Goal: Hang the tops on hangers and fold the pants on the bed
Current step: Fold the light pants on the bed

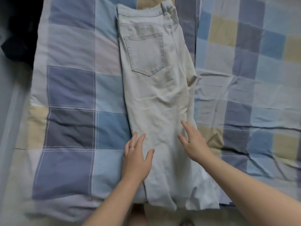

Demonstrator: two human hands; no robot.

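Pale blue jeans (156, 88) lie lengthwise on the bed, folded leg over leg, with the waistband at the far end and a back pocket facing up. The leg ends hang over the near edge of the bed. My left hand (136, 158), with a ring on one finger, lies flat on the left edge of the legs with straight fingers. My right hand (193, 142) rests flat on the right side of the legs, fingers spread and pointing away from me.
The bed is covered by a checked quilt (71, 111) in blue, grey and beige squares, wrinkled at the right. A dark garment (17, 35) lies at the far left edge. No hangers or tops are in view.
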